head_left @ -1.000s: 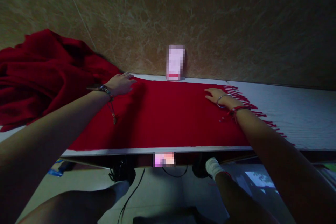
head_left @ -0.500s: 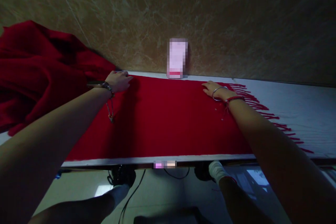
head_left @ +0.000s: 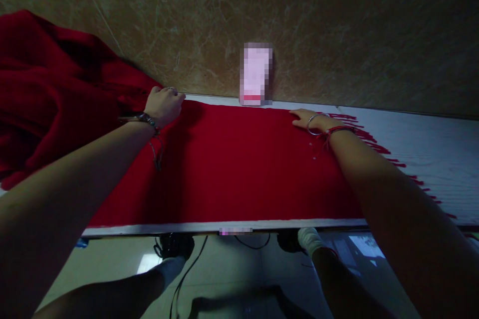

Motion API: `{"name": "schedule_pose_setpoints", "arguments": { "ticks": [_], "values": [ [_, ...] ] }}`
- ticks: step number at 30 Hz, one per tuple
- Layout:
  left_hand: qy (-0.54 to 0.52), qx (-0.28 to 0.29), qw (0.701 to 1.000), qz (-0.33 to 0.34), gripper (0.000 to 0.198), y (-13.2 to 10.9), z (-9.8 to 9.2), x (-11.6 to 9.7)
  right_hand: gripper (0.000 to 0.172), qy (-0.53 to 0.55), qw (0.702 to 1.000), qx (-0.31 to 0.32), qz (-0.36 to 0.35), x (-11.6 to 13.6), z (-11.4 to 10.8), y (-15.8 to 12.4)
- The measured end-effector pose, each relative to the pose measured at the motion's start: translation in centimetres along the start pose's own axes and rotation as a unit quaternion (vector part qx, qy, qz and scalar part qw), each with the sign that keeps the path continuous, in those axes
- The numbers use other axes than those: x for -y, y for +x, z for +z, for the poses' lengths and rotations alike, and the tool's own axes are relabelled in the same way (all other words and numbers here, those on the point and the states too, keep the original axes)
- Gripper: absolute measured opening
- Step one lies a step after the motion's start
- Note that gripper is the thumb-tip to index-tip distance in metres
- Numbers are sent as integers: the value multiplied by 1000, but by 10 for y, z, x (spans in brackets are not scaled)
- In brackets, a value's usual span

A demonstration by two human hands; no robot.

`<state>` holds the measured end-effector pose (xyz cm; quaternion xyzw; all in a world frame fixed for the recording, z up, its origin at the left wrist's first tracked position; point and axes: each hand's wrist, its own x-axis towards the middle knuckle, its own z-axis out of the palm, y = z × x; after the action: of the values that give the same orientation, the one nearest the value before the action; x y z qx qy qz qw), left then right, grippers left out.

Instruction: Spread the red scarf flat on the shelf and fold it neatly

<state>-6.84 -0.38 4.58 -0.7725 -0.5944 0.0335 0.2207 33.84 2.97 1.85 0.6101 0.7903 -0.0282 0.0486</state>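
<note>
A red fringed scarf [head_left: 239, 164] lies spread flat along a narrow white tabletop, its tassels pointing right. My left hand [head_left: 163, 106] is at the scarf's far edge on the left, fingers curled down and closed on the cloth; the fingertips are hidden. At the far edge on the right, beside the fringe, my right hand [head_left: 307, 118] rests on the fabric with fingers stretched out and the thumb apart. The scarf's remaining length [head_left: 63, 89] is heaped in loose folds to the left of my left hand.
A blurred-out pink-white block [head_left: 256, 75] stands at the far table edge, against a brown marbled wall [head_left: 337, 25]. White tabletop [head_left: 441, 154] shows to the right of the fringe. Below the near edge are my legs, shoes and a black cable [head_left: 187, 274].
The fingers of my left hand, stretched out before, have curled in on the scarf's edge. My right hand stays flat near the fringe. The whole view has shifted slightly.
</note>
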Motion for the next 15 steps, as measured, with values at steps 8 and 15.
{"name": "schedule_pose_setpoints", "arguments": {
  "ticks": [8,15],
  "values": [
    [-16,-27,999,22,38,-11,14,-6,59,-44,997,-5,65,8,-2,8],
    [-122,-60,990,-30,49,-14,27,-10,52,-48,996,-21,78,4,0,19]
  ]
}}
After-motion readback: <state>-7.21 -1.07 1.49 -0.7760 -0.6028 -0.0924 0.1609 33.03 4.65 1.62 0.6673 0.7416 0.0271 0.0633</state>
